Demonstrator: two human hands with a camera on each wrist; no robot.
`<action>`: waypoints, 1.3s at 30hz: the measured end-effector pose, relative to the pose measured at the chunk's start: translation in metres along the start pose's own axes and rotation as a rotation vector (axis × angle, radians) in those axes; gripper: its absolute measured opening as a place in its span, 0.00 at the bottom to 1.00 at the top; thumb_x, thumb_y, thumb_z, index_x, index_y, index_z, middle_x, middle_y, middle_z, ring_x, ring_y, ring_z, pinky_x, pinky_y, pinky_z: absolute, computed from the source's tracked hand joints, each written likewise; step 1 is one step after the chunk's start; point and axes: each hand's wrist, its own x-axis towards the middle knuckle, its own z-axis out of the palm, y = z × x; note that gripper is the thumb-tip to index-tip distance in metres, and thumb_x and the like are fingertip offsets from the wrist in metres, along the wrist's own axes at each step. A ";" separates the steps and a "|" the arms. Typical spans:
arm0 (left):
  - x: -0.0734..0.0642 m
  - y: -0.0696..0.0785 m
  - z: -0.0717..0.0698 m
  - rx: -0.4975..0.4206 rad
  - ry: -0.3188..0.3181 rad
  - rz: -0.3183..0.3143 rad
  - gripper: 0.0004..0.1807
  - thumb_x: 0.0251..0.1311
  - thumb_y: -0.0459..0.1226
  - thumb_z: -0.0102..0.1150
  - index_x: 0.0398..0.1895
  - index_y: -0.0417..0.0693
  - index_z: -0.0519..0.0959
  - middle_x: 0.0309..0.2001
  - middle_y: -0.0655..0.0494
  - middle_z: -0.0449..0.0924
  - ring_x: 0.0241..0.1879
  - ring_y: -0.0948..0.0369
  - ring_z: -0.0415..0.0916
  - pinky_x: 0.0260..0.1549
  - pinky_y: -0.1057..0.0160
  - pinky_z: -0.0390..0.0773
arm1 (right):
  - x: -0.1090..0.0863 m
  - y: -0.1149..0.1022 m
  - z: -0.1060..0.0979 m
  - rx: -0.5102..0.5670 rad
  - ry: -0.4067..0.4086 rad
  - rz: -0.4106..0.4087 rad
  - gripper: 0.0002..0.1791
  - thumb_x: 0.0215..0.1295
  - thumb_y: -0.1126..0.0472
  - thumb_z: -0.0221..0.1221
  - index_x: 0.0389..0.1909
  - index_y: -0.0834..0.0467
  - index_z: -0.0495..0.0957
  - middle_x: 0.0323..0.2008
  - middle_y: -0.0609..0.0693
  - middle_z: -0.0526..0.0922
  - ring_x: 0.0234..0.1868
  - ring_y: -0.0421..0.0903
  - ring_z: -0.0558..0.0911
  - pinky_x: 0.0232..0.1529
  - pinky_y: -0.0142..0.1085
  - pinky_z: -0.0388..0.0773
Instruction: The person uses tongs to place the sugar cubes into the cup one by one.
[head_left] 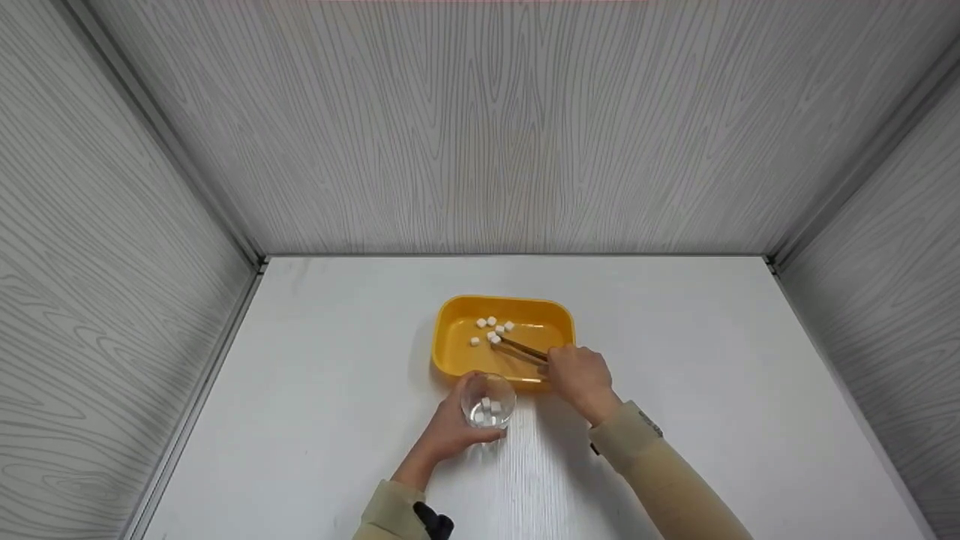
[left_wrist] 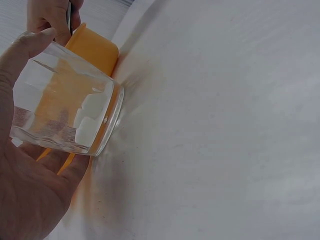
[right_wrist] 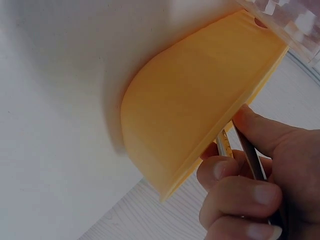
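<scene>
My left hand [head_left: 451, 429] grips a clear glass [head_left: 488, 401], thumb on one side and fingers round the other. Several small white cubes, like sugar cubes, lie in its bottom, and the left wrist view shows these cubes [left_wrist: 89, 120] through the glass wall. My right hand [head_left: 580, 376] holds dark metal tweezers [head_left: 523, 348] over the near right rim of a yellow tray [head_left: 450, 360]. The tweezers' tips reach the white cubes [head_left: 493, 335] inside the tray; whether they pinch one cannot be told. In the right wrist view, thumb and fingers pinch the tweezers' two arms [right_wrist: 248, 150].
The tray stands on a white table [head_left: 337, 337], with the glass close in front of its near left side. Grey wood-grain panels [head_left: 487, 135] rise behind the table and at both sides.
</scene>
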 end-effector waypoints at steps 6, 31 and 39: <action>-0.001 0.001 0.000 -0.004 0.002 0.000 0.56 0.38 0.45 0.81 0.71 0.48 0.58 0.67 0.51 0.67 0.66 0.54 0.63 0.65 0.49 0.60 | 0.001 0.001 0.000 0.005 -0.022 0.007 0.17 0.61 0.49 0.67 0.30 0.62 0.84 0.19 0.53 0.78 0.18 0.50 0.76 0.20 0.47 0.78; 0.000 0.001 0.001 0.000 0.008 0.006 0.54 0.38 0.44 0.81 0.70 0.50 0.59 0.67 0.50 0.68 0.66 0.54 0.63 0.64 0.49 0.61 | -0.009 0.014 -0.012 0.052 -0.031 0.008 0.18 0.61 0.47 0.66 0.38 0.60 0.83 0.21 0.52 0.78 0.18 0.48 0.73 0.23 0.43 0.77; 0.000 0.000 0.001 0.010 0.016 0.013 0.55 0.37 0.46 0.82 0.70 0.48 0.59 0.66 0.50 0.68 0.66 0.54 0.64 0.64 0.49 0.62 | -0.026 0.024 -0.026 0.130 0.017 -0.010 0.16 0.62 0.48 0.66 0.34 0.58 0.80 0.20 0.48 0.76 0.17 0.45 0.71 0.18 0.37 0.71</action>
